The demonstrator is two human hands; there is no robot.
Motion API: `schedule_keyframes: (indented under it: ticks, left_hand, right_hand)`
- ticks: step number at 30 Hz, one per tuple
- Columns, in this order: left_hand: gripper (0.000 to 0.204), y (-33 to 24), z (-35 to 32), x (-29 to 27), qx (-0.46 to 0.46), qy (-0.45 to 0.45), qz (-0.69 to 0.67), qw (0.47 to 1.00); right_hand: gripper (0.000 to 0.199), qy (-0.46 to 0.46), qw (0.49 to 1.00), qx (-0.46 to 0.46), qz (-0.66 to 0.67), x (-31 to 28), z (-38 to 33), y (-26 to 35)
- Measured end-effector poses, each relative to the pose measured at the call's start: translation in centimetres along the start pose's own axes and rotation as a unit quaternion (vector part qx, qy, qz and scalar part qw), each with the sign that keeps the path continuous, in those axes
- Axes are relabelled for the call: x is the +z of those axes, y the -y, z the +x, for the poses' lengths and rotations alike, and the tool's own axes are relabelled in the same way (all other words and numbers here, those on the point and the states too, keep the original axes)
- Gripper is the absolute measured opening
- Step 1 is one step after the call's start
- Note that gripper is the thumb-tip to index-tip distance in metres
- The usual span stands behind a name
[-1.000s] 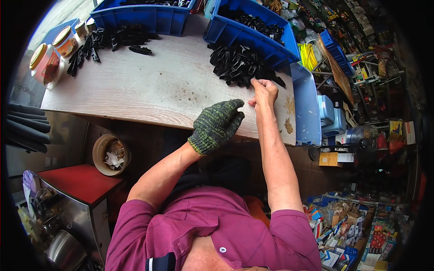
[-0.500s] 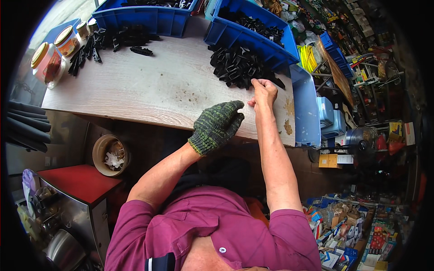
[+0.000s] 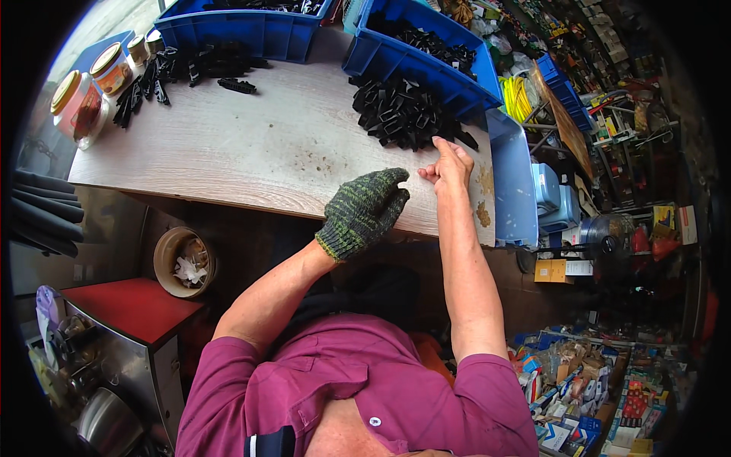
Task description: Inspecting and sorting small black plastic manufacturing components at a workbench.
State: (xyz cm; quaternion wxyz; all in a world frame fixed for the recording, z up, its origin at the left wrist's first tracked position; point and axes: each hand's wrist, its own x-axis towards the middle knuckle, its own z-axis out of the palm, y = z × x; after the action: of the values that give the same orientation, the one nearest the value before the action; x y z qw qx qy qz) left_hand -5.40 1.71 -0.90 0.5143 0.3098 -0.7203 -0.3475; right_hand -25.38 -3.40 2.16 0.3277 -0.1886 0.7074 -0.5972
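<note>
Green-knit glove covers the left hand [image 3: 364, 209], fingers together and empty at the table's [image 3: 251, 152] near edge, while the bare right hand [image 3: 448, 164] touches the black-parts pile [image 3: 400, 114], fingers loosely curled.

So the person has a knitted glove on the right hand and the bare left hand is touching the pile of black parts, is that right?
Not quite: the sides are swapped. In the head view the knitted glove is on the left hand, and the bare right hand touches the pile of black parts on the wooden table.
</note>
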Motion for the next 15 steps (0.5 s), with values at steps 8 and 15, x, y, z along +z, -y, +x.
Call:
schedule_keyframes:
  ticks: [8, 15]
  left_hand:
    - [0.033, 0.1, -0.1, 0.1, 0.047, -0.012, 0.055, 0.997]
    - [0.033, 0.0, 0.0, 0.1, 0.042, 0.0, 0.04, 0.998]
  right_hand:
    - [0.026, 0.013, 0.992, -0.013, -0.126, 1.4, 0.2, 0.5]
    - [0.028, 0.016, 0.995, -0.018, -0.095, 0.7, 0.8, -0.2]
